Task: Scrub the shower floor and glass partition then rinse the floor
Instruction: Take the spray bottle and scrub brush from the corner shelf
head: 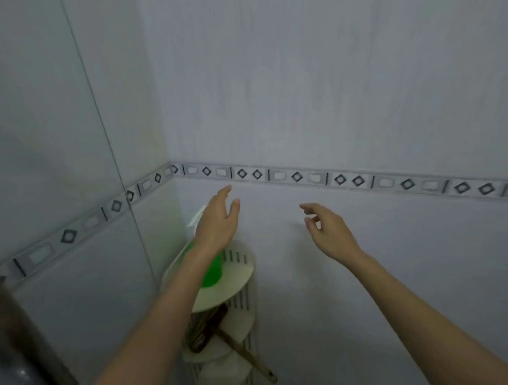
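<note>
In the shower corner, both hands were held up empty, left hand flat-fingered, right hand loosely curled. What was probably a scrub brush was tucked into the corner shelf, straight below the left hand, handle slanted down-right.

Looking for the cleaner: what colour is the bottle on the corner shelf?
The bottle is bright green, best seen in the head view.
</note>
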